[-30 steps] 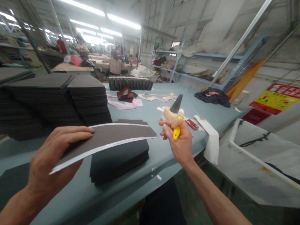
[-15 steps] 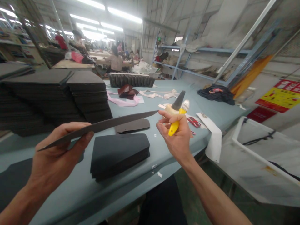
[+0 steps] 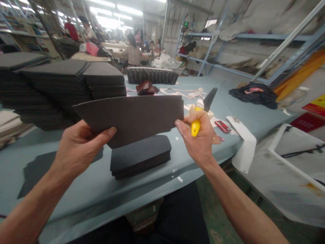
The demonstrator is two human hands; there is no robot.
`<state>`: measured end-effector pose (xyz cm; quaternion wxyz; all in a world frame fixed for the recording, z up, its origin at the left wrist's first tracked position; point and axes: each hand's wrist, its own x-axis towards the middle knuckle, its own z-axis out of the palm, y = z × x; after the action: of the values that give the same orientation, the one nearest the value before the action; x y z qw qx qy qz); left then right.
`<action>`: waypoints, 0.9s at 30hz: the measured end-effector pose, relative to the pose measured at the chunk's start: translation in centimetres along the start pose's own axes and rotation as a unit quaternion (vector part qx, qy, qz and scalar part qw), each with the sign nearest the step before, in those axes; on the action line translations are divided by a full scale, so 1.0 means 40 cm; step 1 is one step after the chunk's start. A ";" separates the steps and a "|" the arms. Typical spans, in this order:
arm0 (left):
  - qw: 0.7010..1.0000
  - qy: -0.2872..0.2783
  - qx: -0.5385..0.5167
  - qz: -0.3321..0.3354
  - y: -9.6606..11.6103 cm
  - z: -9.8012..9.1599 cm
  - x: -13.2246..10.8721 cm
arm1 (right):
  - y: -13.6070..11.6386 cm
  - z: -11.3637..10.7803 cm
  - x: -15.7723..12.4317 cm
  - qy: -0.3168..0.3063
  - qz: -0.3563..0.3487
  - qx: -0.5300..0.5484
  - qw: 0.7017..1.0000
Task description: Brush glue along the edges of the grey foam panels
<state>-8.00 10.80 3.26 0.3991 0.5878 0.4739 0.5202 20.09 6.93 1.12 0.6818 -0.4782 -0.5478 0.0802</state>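
My left hand (image 3: 78,149) is closed on the left part of a thin dark grey panel (image 3: 142,117), thumb on the near face. The panel is raised above the table, its broad face turned to me. My right hand (image 3: 200,139) grips a yellow-handled brush (image 3: 196,127) with a whitish upper end, while its thumb and fingertips touch the panel's right edge. Below the panel lies a stack of dark cut pieces (image 3: 142,157), partly covered by it. Another dark flat piece (image 3: 38,169) lies by my left forearm. Behind the brush, a dark tapered object (image 3: 210,99) sticks up.
Tall stacks of dark sheets (image 3: 56,76) stand at the left on the blue-green table (image 3: 157,200). A row of dark folded pieces (image 3: 152,76), a red-black box (image 3: 222,126) and a white strip (image 3: 245,142) lie farther off. At right stands a white bin (image 3: 284,179). People work in the background.
The panel has turned from nearly edge-on to face me. My right fingers now meet its right edge, with the brush still in that hand. The view has shifted slightly.
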 end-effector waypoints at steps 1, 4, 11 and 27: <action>1.000 -0.008 -0.018 -0.017 -0.002 0.003 0.003 | 0.004 0.001 -0.003 -0.003 0.005 -0.005 1.000; 0.997 -0.030 -0.024 -0.068 -0.016 0.006 0.012 | 0.015 0.006 -0.014 -0.026 0.021 -0.001 0.999; 0.991 -0.068 0.001 -0.115 -0.051 -0.014 -0.005 | 0.064 0.008 -0.038 -0.058 0.071 0.015 0.996; 0.993 0.003 0.114 -0.005 -0.123 -0.013 -0.026 | 0.112 -0.015 -0.091 -0.106 0.063 -0.080 0.989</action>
<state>-9.21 10.93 -1.63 0.3306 0.6256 0.5345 0.4622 21.03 6.67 -4.61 0.5733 -0.5532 -0.5904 0.1292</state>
